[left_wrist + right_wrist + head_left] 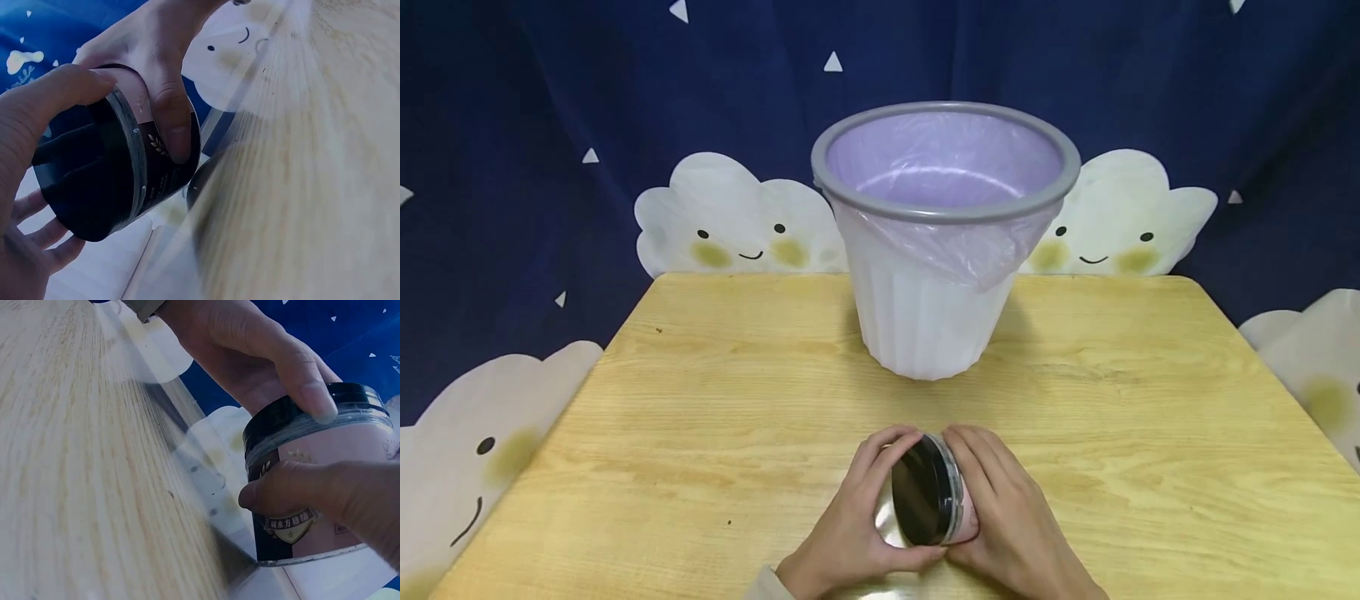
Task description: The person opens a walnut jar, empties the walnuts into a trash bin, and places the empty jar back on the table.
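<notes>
A round jar [337, 447] with a pink and black label is tilted on its side near the table's front edge, its black lid [919, 492] facing left. My left hand [861, 517] grips the lid, thumb at the lower rim and fingers over the upper rim. Around the jar's labelled body, my right hand [1007, 508] is curled, its thumb pressed on the label in the right wrist view. In the left wrist view the lid [87, 169] sits on the jar, with a clear band just below it.
A white trash bin [925, 308] with a grey rim and a light purple liner bag [947, 158] stands on the wooden table [715, 400], beyond the hands. Behind the table hangs a dark blue curtain [737, 75] with clouds and triangles.
</notes>
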